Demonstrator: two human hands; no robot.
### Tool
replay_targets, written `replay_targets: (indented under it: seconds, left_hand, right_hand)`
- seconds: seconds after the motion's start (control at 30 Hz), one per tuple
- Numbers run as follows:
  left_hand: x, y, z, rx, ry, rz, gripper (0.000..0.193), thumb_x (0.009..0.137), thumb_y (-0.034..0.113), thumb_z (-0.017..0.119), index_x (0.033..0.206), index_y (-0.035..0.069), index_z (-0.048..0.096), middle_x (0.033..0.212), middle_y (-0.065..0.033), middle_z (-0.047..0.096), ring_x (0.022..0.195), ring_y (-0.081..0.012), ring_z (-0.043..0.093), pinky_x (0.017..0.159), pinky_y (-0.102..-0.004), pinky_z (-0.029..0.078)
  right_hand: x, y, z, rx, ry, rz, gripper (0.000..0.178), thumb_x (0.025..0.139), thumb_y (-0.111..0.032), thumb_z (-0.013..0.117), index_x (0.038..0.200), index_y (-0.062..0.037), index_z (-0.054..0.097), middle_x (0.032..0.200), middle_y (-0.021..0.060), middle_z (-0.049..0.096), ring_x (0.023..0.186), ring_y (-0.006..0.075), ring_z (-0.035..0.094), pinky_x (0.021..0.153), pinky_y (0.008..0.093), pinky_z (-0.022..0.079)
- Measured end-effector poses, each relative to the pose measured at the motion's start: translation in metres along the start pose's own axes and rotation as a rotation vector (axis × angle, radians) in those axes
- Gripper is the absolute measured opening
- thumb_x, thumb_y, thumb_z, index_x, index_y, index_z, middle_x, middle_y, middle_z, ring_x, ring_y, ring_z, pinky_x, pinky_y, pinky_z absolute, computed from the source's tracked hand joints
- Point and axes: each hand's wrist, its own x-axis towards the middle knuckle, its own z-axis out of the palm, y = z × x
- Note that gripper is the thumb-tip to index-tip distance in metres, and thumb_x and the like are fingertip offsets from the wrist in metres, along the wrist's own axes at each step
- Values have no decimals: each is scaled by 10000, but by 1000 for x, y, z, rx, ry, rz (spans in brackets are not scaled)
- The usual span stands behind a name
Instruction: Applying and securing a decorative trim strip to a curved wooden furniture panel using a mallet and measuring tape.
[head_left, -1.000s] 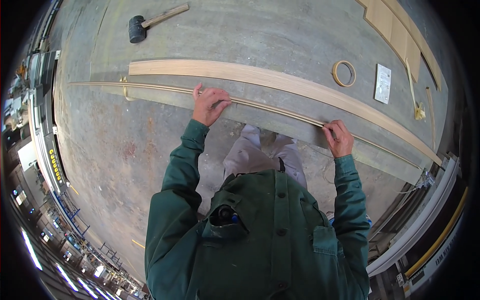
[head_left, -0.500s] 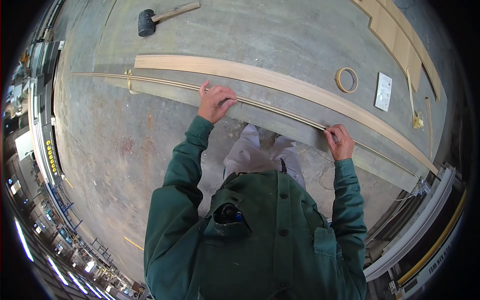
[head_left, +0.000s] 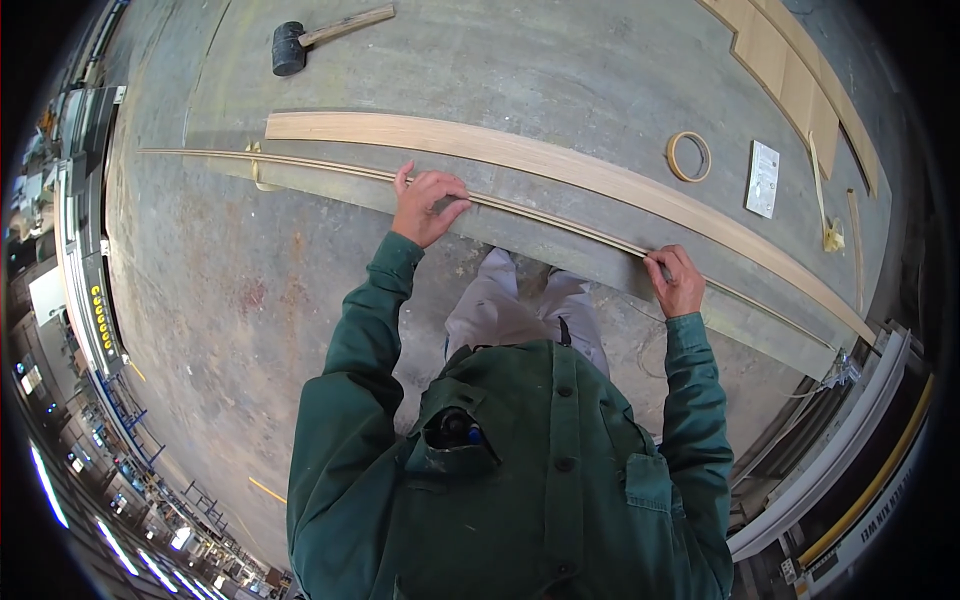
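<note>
Long thin wooden strips lie side by side along the near edge of a grey worktable. My left hand grips them near their middle, thumb and fingers curled round the edges. Farther right, my right hand pinches the same strips between thumb and fingers. Just beyond them, a wide pale wooden board runs almost parallel. A loop of yellowish tape sits around the strips toward their left end.
At the far left of the table lies a black-headed mallet. On the right are a tape roll, a white printed card and a crumpled yellowish scrap. Wooden panels rest at the far right, and machinery stands off to the left.
Both hands keep their hold on the strips with hardly any movement. The whole view has shifted very slightly.
</note>
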Motion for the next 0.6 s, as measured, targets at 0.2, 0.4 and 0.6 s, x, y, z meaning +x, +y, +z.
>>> replay_targets:
  seconds: [0.2, 0.4, 0.6]
  left_hand:
    - [-1, -2, 2, -22, 13, -6, 133, 788, 225, 782, 881, 223, 687, 976, 57, 672, 1012, -143, 610, 1115, -507, 159]
    - [0, -3, 1, -30, 14, -4, 132, 785, 219, 783, 879, 222, 691, 975, 58, 675, 1008, -140, 611, 1115, -506, 157]
    - [0, -2, 3, -36, 24, -6, 123, 781, 215, 787, 864, 226, 697, 969, 61, 676, 1003, -134, 611, 1115, -498, 161]
  right_hand:
    - [-1, 1, 1, -8, 1, 0, 83, 806, -124, 747, 851, -101, 681, 857, 45, 642, 744, 251, 644, 634, 331, 513]
    - [0, 2, 2, -9, -7, 3, 82, 812, -136, 746, 850, -103, 681, 860, 45, 642, 740, 253, 642, 630, 333, 512]
    - [0, 1, 1, -6, -7, 18, 81, 815, -138, 746, 850, -108, 679, 861, 43, 638, 729, 253, 637, 622, 333, 509]
